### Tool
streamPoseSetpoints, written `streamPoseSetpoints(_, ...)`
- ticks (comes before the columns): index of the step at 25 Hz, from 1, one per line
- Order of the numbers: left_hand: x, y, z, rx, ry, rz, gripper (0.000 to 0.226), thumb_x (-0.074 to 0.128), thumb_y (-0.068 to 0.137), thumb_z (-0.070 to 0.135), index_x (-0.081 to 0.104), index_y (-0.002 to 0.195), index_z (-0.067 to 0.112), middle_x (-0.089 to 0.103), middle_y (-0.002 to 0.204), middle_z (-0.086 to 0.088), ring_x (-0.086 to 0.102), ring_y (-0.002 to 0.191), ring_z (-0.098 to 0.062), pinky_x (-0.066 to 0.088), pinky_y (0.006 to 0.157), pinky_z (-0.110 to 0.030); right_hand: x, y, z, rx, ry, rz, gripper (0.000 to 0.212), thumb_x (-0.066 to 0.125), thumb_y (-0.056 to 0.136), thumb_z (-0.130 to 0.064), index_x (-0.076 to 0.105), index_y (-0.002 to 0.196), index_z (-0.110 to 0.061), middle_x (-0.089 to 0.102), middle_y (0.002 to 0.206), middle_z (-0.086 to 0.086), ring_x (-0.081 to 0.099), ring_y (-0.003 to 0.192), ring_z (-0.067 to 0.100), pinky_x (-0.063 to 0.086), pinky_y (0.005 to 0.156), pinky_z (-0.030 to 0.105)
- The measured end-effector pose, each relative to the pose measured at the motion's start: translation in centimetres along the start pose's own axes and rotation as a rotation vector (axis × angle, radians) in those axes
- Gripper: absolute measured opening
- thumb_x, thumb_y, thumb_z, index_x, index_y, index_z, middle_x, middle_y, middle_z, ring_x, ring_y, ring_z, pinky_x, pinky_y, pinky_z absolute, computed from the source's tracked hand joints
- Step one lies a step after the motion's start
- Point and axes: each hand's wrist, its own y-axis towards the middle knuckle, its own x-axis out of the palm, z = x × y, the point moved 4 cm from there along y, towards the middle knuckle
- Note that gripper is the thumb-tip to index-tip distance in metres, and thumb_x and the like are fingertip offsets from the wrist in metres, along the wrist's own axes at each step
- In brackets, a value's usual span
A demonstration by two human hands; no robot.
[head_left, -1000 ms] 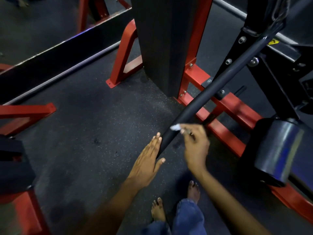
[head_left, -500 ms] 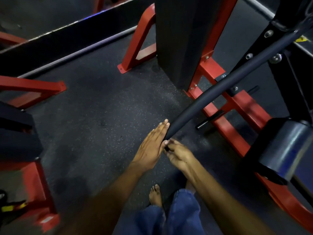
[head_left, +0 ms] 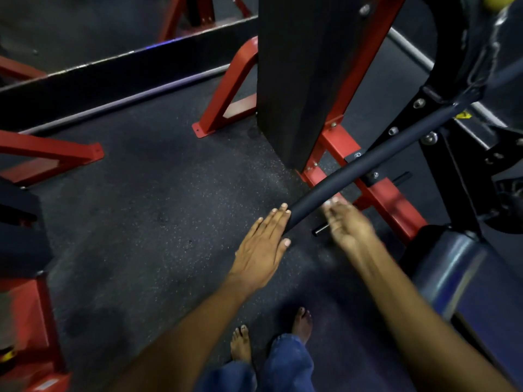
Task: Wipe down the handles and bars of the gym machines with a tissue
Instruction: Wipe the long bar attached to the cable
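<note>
A long black padded bar (head_left: 353,176) slants from the machine at the upper right down to its free end at the centre. My left hand (head_left: 263,244) lies flat with straight fingers against that free end. My right hand (head_left: 348,224) is blurred with motion just right of the bar's lower part. A small pale bit of tissue (head_left: 329,203) shows pinched at its fingertips, touching the bar's underside. How much of the tissue is in the hand is hidden.
A tall black column (head_left: 305,80) on a red frame (head_left: 376,199) stands behind the bar. A dark padded roller (head_left: 452,264) is at the right, and a short black peg (head_left: 321,230) is under my right hand. Red frame legs (head_left: 51,154) stand at the left. My bare feet (head_left: 240,346) stand on rubber floor.
My right hand swept down to the bar's free end beside my left hand, then moved back up along the bar. My left hand stayed flat on the end.
</note>
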Motion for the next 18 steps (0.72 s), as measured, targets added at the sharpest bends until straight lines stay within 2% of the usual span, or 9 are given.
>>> streamPoseSetpoints(2,-0.2,0.7,0.6,0.012,-0.015,-0.015,0.056,0.02,0.101,0.04,-0.003,0.148,0.023,-0.007,0.156,0.015,-0.005,0.143,0.001,-0.006,0.115,-0.013,0.0,1.5,-3.4,-0.105,0.076,0.075,0.024,0.04,0.093,0.012,0.056,0.082,-0.002,0.064,0.068,0.003,0.065,0.052,0.005,0.053,0.056,0.014)
streamPoseSetpoints(5,-0.4,0.9,0.9,-0.021,0.021,-0.044,0.056,0.013,0.098,0.045,-0.01,0.146,0.028,-0.013,0.155,0.018,-0.008,0.144,0.001,-0.004,0.115,-0.017,-0.1,-0.3,0.4,0.038,-0.038,-0.013,0.024,0.041,0.094,0.009,0.055,0.079,-0.004,0.064,0.057,0.001,0.063,0.049,0.004,0.054,0.055,0.015)
streamPoseSetpoints(7,-0.7,1.3,1.2,-0.027,0.015,-0.074,0.056,0.016,0.099,0.044,-0.012,0.145,0.029,-0.015,0.155,0.018,-0.008,0.144,0.001,0.0,0.118,-0.021,0.2,-1.3,0.6,0.14,-0.082,-0.052,0.023,0.04,0.094,0.009,0.054,0.079,-0.002,0.064,0.054,0.003,0.064,0.048,0.007,0.054,0.052,0.016)
streamPoseSetpoints(9,-1.1,2.4,1.9,-0.02,0.005,-0.088,0.057,0.024,0.103,0.039,-0.011,0.146,0.028,-0.014,0.155,0.018,-0.008,0.143,0.002,-0.002,0.118,-0.019,-0.2,0.7,-3.4,0.119,0.034,0.029,0.022,0.037,0.094,0.012,0.053,0.082,0.002,0.063,0.061,0.01,0.065,0.057,0.014,0.054,0.052,0.018)
streamPoseSetpoints(11,-1.8,4.1,3.0,-0.006,-0.003,-0.075,0.058,0.028,0.104,0.035,-0.007,0.149,0.024,-0.012,0.155,0.015,-0.008,0.142,0.004,-0.007,0.115,-0.014,-0.5,3.4,-8.5,-0.023,0.152,0.124,0.021,0.037,0.093,0.014,0.053,0.084,0.003,0.059,0.074,0.012,0.062,0.072,0.017,0.054,0.055,0.017)
streamPoseSetpoints(12,-2.0,5.0,3.7,0.001,-0.006,-0.072,0.058,0.029,0.105,0.034,-0.004,0.151,0.021,-0.01,0.156,0.013,-0.006,0.142,0.004,-0.008,0.114,-0.013,-0.5,3.8,-9.3,-0.059,0.123,0.137,0.024,0.038,0.092,0.015,0.054,0.082,0.001,0.061,0.073,0.01,0.062,0.069,0.014,0.053,0.054,0.015)
streamPoseSetpoints(14,-2.1,7.4,5.5,0.008,-0.018,-0.066,0.059,0.032,0.104,0.033,0.002,0.153,0.017,-0.003,0.159,0.009,0.0,0.144,0.001,-0.005,0.114,-0.014,-0.3,3.2,-7.9,0.019,-0.061,0.067,0.029,0.037,0.091,0.015,0.056,0.08,-0.002,0.062,0.067,0.006,0.059,0.055,0.009,0.051,0.051,0.013)
streamPoseSetpoints(16,-1.9,9.7,7.0,0.0,-0.024,-0.062,0.06,0.036,0.104,0.031,0.007,0.154,0.016,0.004,0.161,0.005,0.007,0.147,-0.006,-0.001,0.115,-0.016,0.1,1.6,-5.9,0.125,-0.198,-0.061,0.029,0.035,0.091,0.015,0.054,0.077,-0.002,0.058,0.068,0.008,0.057,0.061,0.012,0.051,0.051,0.013)
streamPoseSetpoints(18,-1.8,11.5,7.9,0.005,0.001,-0.056,0.059,0.037,0.103,0.031,0.01,0.154,0.016,0.007,0.161,0.003,0.009,0.147,-0.009,-0.001,0.115,-0.015,0.1,2.3,-8.2,0.171,-0.193,-0.04,0.03,0.033,0.091,0.016,0.051,0.073,0.0,0.059,0.058,0.008,0.059,0.056,0.015,0.05,0.048,0.015)
